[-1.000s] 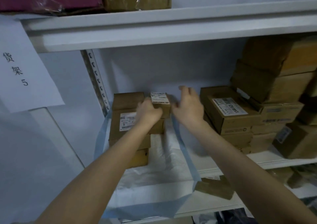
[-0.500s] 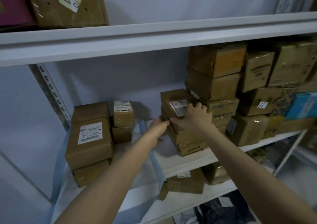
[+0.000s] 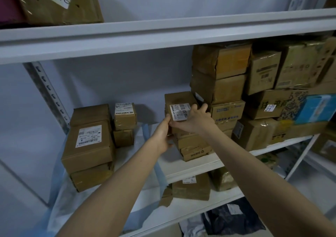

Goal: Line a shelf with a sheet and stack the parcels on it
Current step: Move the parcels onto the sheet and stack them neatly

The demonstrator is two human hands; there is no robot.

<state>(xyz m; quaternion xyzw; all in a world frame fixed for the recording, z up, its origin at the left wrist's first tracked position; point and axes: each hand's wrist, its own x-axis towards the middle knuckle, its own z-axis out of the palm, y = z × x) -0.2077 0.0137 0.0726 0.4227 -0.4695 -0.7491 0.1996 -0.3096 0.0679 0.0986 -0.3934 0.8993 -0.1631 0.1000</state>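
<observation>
Gripping parcel (image 3: 179,98), L hand (image 3: 161,135), R hand (image 3: 197,121), box stack (image 3: 219,89) adj.

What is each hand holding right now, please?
Left hand: grips the left end of the labelled parcel.
Right hand: grips the same parcel, fingers curled over its right edge.

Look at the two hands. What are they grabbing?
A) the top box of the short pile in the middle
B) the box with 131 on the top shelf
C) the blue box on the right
A: the left hand and the right hand both grip the labelled box that sits on top of the short pile.
</observation>
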